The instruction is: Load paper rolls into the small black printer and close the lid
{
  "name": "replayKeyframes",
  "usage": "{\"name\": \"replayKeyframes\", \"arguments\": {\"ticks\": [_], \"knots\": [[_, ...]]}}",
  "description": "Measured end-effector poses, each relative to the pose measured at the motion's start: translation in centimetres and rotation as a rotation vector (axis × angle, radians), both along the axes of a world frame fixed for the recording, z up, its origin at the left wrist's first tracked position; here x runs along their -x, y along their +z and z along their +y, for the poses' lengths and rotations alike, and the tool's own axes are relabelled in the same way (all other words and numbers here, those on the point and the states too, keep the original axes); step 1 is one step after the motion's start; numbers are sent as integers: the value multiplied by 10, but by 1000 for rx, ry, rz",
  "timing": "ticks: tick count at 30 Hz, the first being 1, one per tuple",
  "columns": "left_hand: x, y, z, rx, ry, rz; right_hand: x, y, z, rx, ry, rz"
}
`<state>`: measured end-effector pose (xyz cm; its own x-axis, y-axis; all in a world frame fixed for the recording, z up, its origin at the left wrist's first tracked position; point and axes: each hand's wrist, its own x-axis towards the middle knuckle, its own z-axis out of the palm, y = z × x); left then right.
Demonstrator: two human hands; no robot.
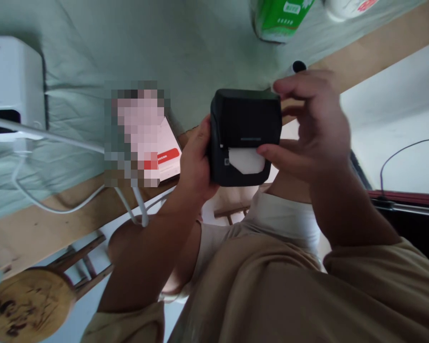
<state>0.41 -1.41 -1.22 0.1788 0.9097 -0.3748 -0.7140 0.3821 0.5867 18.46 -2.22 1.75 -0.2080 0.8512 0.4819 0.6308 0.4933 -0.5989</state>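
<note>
A table covered by a pale green cloth fills the far part of the scene, its wooden edge left bare along the near side. One white appliance is seen at the far left, with white cables trailing from it across the cloth. One round wooden stool stands at the near left, below the table edge. One green and white pack lies at the far edge, its print too small to be read, and one white container with red marking is cut off just right of it. One phone lies on the table left of the hands; a red button is shown on its screen, the writing unreadable.

One small black printer is held in the middle, above the lap. It is gripped on its left side by the left hand, fingers curled round it. The right hand is half closed over its right side, the thumb pressed on the one white label emerging from the slot. A black-tipped pen shows just behind the right fingers.
</note>
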Motion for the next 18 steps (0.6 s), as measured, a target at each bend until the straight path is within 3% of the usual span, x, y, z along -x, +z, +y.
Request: {"name": "replayKeyframes", "arguments": {"ticks": [4, 7, 9, 14, 18], "knots": [[1, 3, 0, -81, -126, -80, 20, 14, 5, -190, -129, 255], [1, 1, -3, -191, -121, -79, 26, 19, 10, -295, -99, 344], [1, -1, -4, -181, -114, -58, 23, 21, 11, -254, -74, 205], [1, -2, -4, -204, -112, -38, 14, 31, 10, 2, -3, -506], [1, 0, -4, -193, -104, -6, 15, 39, 15, 96, -12, -728]]}}
